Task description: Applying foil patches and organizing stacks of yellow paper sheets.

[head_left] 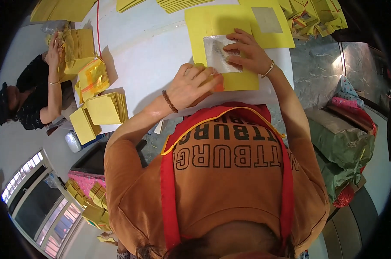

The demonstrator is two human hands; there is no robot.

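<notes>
The silver square [213,55] lies on a yellow sheet [243,82], close to the front edge of the desk [152,56], directly before the person; this place probably lets both hands reach it without stretching. The right hand [249,54] is over the square, open, with the fingers apart and a little bent, and it grasps nothing; perhaps it is placed so to keep the square flat. The left hand [189,88] is half curled at the lower left corner of the square, beside an orange patch [220,84]. Its fingertips are partly hidden, so I cannot tell if it pinches something.

Farther from the person, another yellow sheet [286,41] carries a second silver square [267,20], partly overlapped with the first sheet, maybe to be near the hands. On the left side of the desk stand folded yellow stacks [104,108] and a shiny golden packet [94,77], apart from the hands, which seems to leave working room. Beyond them, a co-worker's hand [53,49] is at a tall yellow pile [81,43].
</notes>
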